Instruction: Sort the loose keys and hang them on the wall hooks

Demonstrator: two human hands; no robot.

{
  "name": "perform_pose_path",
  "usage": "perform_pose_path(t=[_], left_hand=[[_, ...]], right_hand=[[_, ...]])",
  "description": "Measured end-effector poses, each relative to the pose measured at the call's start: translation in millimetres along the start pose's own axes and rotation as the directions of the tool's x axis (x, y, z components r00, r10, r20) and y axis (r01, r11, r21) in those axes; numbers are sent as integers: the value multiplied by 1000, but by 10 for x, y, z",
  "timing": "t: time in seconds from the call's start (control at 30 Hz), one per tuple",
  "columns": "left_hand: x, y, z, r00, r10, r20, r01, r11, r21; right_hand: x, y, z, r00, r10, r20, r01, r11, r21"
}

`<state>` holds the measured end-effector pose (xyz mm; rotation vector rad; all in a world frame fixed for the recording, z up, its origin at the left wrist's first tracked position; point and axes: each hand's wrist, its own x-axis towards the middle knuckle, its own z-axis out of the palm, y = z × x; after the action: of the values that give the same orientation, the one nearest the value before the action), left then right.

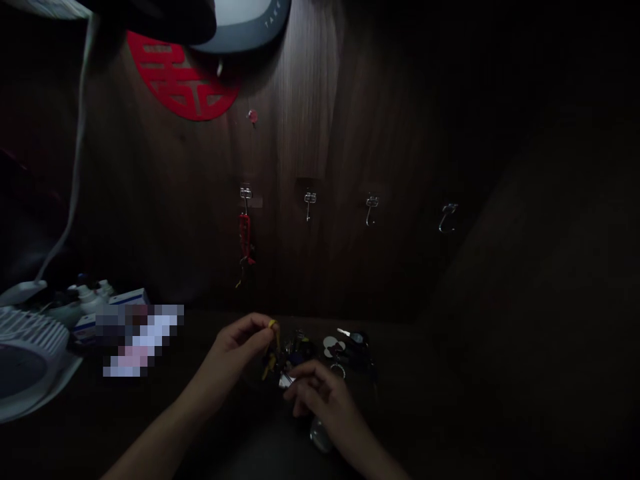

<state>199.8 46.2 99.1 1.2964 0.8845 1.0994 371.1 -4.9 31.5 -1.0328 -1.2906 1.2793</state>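
Pinching a yellow loop (pixel 273 325) in its fingers (pixel 256 320), the left hand (pixel 243 343) is beside some dark clutter (pixel 302 345) on the worktop (pixel 410 373); the right hand (pixel 320 393) curls by a white piece (pixel 285 381), gripped or not I can't tell, and a red strap (pixel 245 232) hangs from a wall hook (pixel 245 194)

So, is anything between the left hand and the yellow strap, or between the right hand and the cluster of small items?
Nothing visible separates the left hand from the yellow strap pinched in it. By the right hand, a small pale object shows on the side toward the cluster; dim light hides whether it's held.
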Motion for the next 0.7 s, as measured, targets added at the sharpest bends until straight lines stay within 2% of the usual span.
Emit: perform_pose_path(t=[0.17, 0.33, 0.47, 0.7], left_hand=[[135, 252, -136, 987, 73, -142, -62, 995, 80], [367, 478, -241, 926, 269, -264, -219, 954, 203], [584, 649, -305, 881, 387, -273, -329, 915, 234], [908, 951, -372, 868, 472, -155, -413, 859, 303]], right_hand=[[-9, 12, 5, 999, 35, -10, -35, 999, -31], [-15, 68, 8, 998, 55, -14, -56, 997, -55], [-17, 105, 3, 999, 46, -5, -46, 996, -80], [-30, 103, -6, 999, 39, 14, -37, 990, -135]])
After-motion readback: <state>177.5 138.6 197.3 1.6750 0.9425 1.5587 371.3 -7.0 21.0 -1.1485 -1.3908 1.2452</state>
